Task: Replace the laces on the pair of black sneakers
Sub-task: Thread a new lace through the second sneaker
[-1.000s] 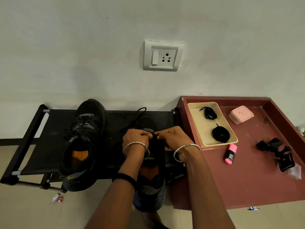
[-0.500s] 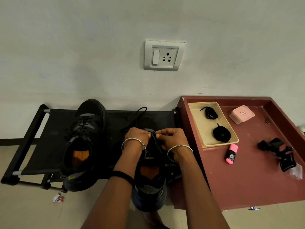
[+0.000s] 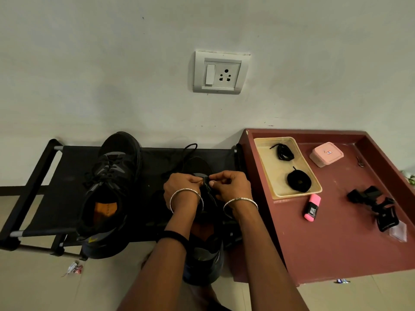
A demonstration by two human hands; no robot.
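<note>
Left hand (image 3: pixel 182 187) and right hand (image 3: pixel 231 187) are curling tight, fingertips pinching the black lace (image 3: pixel 206 184) over the sneaker (image 3: pixel 197 164) at six o'clock on the shoe rack (image 3: pixel 67 176). I'm seeing its long axis running six-to-twelve, toe pointing twelve.

No wording can be read anywhere. The pink highlighter (image 3: pixel 312 208) on the red desk (image 3: pixel 336 248) carries a black label with white bars and marks like a barcode, too small to make out. The pink box (image 3: pixel 326 154) has a small white-and-red sticker on its lid, and its print is illegible. The orange insole (image 3: pixel 105 208) inside the laced black sneaker (image 3: pixel 112 173) shows a short line of dark print, blurred. A yellow mark sits near that sneaker's heel, with no clear shape.
</note>
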